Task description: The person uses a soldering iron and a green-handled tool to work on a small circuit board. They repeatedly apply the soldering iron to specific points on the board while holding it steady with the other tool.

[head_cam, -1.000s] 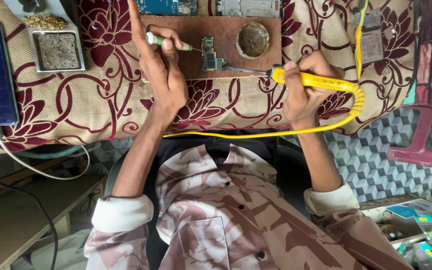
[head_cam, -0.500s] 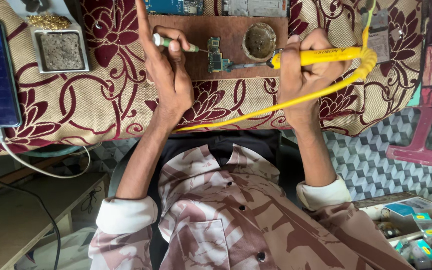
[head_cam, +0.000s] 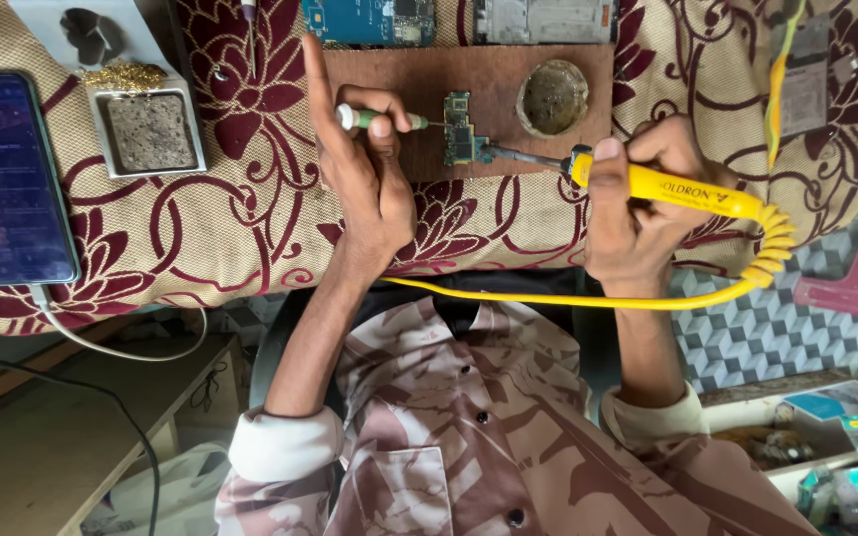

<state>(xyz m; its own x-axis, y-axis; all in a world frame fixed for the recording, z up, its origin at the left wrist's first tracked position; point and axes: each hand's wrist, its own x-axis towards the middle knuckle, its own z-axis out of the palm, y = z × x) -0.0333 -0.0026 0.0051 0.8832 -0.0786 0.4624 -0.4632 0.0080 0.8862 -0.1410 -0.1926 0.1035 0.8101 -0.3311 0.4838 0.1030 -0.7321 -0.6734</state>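
Left hand (head_cam: pixel 369 184) pinched narrow around a green-handled tool (head_cam: pixel 381 120), index finger stretched out straight, tool tip touching the small circuit board (head_cam: pixel 461 130). Right hand (head_cam: pixel 638 203) wrapped tight on the yellow soldering iron (head_cam: pixel 662 186), metal tip against the board's edge. Board small, green, studded with components, lying flat on the brown wooden block (head_cam: pixel 494 74) beside a round tin (head_cam: pixel 551 97), atop patterned cloth (head_cam: pixel 250 213).

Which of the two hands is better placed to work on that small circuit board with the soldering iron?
Probably the right hand: it grips the yellow soldering iron, whose tip sits at the edge of the small circuit board. The left hand holds a green-handled tool against the board's other side.
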